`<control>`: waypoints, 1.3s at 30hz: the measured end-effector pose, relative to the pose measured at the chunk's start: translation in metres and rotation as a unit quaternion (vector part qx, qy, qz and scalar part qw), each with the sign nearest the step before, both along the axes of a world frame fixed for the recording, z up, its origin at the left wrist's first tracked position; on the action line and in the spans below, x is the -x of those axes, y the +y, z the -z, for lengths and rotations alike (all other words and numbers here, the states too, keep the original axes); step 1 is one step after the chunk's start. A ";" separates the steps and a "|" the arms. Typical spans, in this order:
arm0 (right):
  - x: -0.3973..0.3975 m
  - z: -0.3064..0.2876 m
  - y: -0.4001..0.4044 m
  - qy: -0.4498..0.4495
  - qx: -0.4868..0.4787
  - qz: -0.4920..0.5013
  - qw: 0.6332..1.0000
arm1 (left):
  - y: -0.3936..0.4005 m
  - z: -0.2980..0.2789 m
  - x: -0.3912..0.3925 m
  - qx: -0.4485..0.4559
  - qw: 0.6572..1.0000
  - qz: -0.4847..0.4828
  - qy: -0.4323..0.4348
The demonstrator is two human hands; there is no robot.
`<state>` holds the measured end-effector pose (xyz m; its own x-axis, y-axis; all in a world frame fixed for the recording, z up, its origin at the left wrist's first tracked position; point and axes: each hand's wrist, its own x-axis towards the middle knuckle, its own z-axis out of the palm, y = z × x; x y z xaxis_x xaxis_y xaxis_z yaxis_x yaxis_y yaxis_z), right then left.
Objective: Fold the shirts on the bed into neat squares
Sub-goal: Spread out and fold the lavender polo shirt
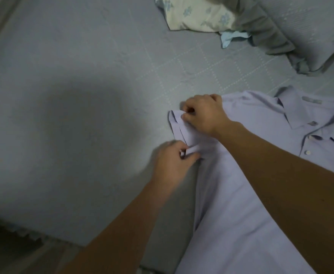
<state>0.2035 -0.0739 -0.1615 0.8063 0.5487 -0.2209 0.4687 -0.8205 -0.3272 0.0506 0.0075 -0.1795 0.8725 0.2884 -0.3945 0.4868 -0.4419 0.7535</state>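
A pale lilac button-up shirt (241, 194) lies front-up on the grey bed (73, 76), its collar toward the upper right. Its short sleeve (179, 127) sticks out to the left. My right hand (203, 115) reaches across the shirt and pinches the upper edge of that sleeve's cuff. My left hand (172, 163) pinches the lower corner of the same cuff between thumb and fingers. My right forearm hides part of the shirt's chest.
A floral pillow (197, 14) and a rumpled grey blanket (276, 32) lie at the top right, with a light blue cloth (233, 37) between them. The bed's edge runs along the bottom left, over a dark floor (8, 250).
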 end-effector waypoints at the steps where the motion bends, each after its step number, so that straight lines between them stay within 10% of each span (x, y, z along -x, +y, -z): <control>1: -0.004 -0.001 0.001 -0.011 -0.017 0.034 0.999 | 0.000 0.001 0.003 -0.003 1.000 0.014 -0.007; 12: -0.001 -0.008 -0.016 -0.131 -0.078 0.177 0.972 | 0.012 -0.002 0.002 -0.041 0.997 -0.066 0.017; 15: 0.031 -0.013 -0.033 -0.173 -0.143 0.250 0.942 | 0.009 -0.015 0.003 -0.095 0.988 -0.061 -0.109; 18: 0.077 0.003 -0.060 -0.113 -0.121 0.278 0.946 | -0.016 -0.016 -0.007 -0.166 0.961 0.089 -0.203; 21: 0.138 0.029 -0.108 -0.044 -0.005 0.243 0.969 | -0.032 0.010 -0.002 -0.291 0.906 0.285 -0.113; 26: 0.196 0.045 -0.244 -0.028 0.111 0.402 0.909 | 0.005 0.054 0.015 -0.404 0.868 0.273 -0.096; 39: 0.343 0.009 -0.401 0.057 0.114 0.402 0.907 | -0.084 0.000 0.194 -0.193 0.977 0.069 0.058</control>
